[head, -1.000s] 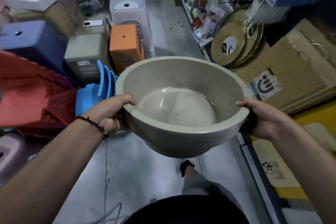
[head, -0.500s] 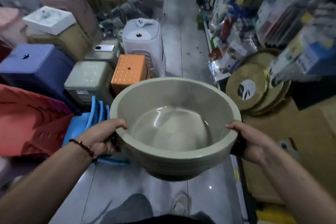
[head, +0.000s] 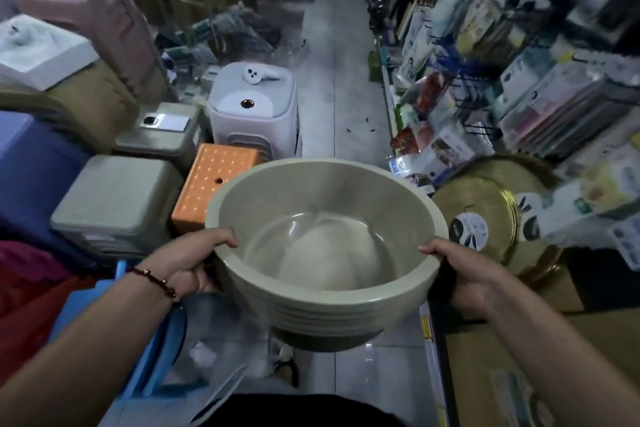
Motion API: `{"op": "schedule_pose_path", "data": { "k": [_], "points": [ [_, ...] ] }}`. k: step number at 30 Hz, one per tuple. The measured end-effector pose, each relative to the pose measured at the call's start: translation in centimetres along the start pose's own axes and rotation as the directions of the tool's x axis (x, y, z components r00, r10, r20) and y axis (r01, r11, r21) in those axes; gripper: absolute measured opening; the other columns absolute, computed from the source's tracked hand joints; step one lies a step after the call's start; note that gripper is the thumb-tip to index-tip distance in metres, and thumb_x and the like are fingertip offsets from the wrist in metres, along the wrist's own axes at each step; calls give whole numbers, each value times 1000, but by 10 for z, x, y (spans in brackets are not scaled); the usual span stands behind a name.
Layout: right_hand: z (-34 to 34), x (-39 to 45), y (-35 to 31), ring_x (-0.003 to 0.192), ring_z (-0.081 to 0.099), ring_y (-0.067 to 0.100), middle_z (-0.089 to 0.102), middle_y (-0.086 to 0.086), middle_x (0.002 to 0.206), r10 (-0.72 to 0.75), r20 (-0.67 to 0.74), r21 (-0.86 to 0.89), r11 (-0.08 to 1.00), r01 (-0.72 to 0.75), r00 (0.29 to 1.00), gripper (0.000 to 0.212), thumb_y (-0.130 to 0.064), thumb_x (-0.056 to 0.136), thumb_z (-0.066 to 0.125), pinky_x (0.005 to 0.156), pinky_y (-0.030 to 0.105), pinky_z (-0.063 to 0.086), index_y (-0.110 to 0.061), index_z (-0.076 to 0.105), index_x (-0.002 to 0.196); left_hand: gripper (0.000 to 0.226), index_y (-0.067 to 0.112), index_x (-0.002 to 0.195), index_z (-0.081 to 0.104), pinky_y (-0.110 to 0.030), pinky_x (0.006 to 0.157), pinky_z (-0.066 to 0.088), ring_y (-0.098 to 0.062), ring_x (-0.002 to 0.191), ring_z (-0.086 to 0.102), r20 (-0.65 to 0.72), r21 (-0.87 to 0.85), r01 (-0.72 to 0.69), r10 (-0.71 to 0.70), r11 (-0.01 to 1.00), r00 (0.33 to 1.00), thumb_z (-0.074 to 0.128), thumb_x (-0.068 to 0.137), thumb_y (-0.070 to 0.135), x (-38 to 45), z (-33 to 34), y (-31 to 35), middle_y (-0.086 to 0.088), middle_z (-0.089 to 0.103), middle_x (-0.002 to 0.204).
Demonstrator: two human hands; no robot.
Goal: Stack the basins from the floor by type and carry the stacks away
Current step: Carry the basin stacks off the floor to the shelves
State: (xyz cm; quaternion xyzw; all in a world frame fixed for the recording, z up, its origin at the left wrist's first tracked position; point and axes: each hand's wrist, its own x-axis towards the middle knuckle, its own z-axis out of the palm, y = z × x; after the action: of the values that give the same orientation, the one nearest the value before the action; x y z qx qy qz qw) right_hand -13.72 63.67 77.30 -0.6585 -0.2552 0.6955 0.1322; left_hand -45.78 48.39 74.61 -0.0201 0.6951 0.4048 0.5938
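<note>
1. The stack of beige basins (head: 325, 253) is held in the air in front of the person, above the grey tiled floor (head: 346, 115) of a shop aisle. Ridged rims at its near side show several basins nested; how many cannot be counted.
2. The left hand (head: 187, 264) grips the stack's left rim, thumb hooked over the lip; its fingers are hidden beneath the rim. A beaded bracelet (head: 156, 283) sits on that wrist.
3. The right hand (head: 460, 274) grips the right rim the same way, thumb on top, fingers out of sight behind the wall of the basin.
4. The stack hides most of the floor below it; only a shoe (head: 287, 367) and a dark garment at the bottom edge show.
5. The hanging goods on the right shelving (head: 519, 63) are smeared by motion blur and cannot be identified. The round gold trays (head: 485, 218) beside the stack are partly covered by it.
6. On the left stand an orange stool (head: 214, 180), a grey stool (head: 117, 198) and a white bin (head: 256, 111); the blue items at the lower left are cut off by the forearm.
7. Compared with half a second ago, the grip on both rims is unchanged, the orange stool is more covered by the stack, and the view reaches farther along the aisle.
</note>
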Motion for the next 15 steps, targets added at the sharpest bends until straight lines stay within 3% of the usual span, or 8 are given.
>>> {"op": "schedule_pose_path", "data": {
  "k": [2,5,8,11,13,15],
  "points": [
    [11,18,-28,92,62,32,62,20,118,1,-36,28,1000,0,999,37,-10,82,65,67,40,57,-2,60,118,14,11,95,62,-38,59,57,-26,67,64,24,28,15,-15,999,1000,53,85,6,26,11,39,-10,69,74],
    [20,38,-69,99,59,34,60,20,116,-2,-79,84,996,9,997,31,-9,84,63,84,46,52,-2,60,114,18,10,101,60,-43,62,56,-29,73,61,26,97,13,-16,995,1000,54,84,8,58,28,97,-14,65,84],
    [19,57,-106,87,58,32,60,17,102,2,-49,161,987,6,999,18,-7,87,59,80,43,51,-3,60,104,23,7,106,62,-51,71,55,-31,77,63,64,155,4,-14,988,998,56,83,8,86,53,155,-16,66,91],
    [14,90,-145,79,58,30,59,15,88,1,-34,169,986,4,999,19,-10,87,58,70,42,53,-4,60,105,17,9,99,64,-43,70,57,-26,63,68,73,209,-34,19,977,997,54,84,7,115,85,205,-11,70,73],
    [10,118,-177,72,59,28,61,13,76,19,-36,168,986,-13,999,17,-12,85,59,62,37,55,-5,61,100,12,10,93,62,-47,72,56,-26,61,66,75,229,-38,22,973,997,53,86,6,140,107,236,-9,69,60],
    [8,148,-210,71,58,26,60,11,74,23,-34,178,984,-17,999,19,-13,82,61,61,34,55,-8,59,101,11,10,92,61,-47,68,57,-26,63,65,79,239,-37,19,970,997,52,87,6,161,130,265,-10,68,63]
  ]
}}
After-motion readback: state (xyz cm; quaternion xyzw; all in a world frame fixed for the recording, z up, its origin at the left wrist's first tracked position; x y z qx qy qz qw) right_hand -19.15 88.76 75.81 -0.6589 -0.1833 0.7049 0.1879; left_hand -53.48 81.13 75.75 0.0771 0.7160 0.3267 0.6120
